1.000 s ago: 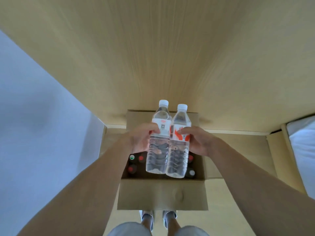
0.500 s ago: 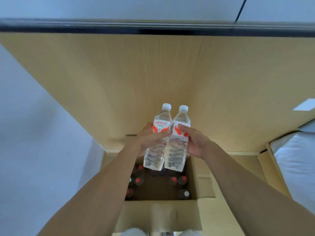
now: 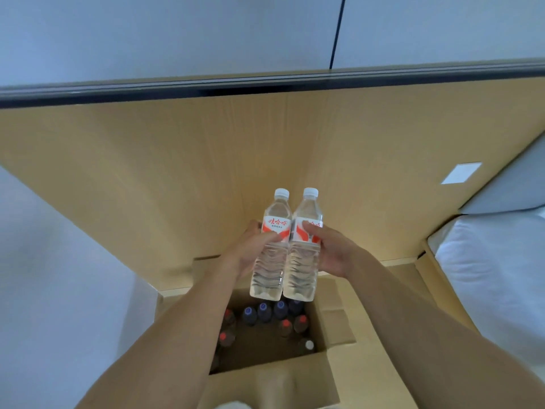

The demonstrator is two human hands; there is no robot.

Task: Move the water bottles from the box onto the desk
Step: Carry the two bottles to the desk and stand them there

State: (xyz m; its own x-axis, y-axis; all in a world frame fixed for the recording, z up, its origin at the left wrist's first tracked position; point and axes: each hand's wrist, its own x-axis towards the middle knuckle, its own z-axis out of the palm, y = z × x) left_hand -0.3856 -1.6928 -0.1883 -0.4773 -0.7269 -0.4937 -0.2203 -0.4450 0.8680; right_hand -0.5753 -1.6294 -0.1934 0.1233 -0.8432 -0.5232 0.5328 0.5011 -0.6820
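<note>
The left hand (image 3: 250,249) grips one water bottle (image 3: 272,246) and the right hand (image 3: 333,249) grips a second bottle (image 3: 303,249), fingers curled round each. Both bottles stand upright, touching side by side, above the open cardboard box (image 3: 339,326). More capped bottles (image 3: 265,317) sit inside it, below the wooden desk (image 3: 177,160).

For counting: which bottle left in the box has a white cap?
The bottle at the box's near right corner; the other caps there are red or dark blue.
</note>
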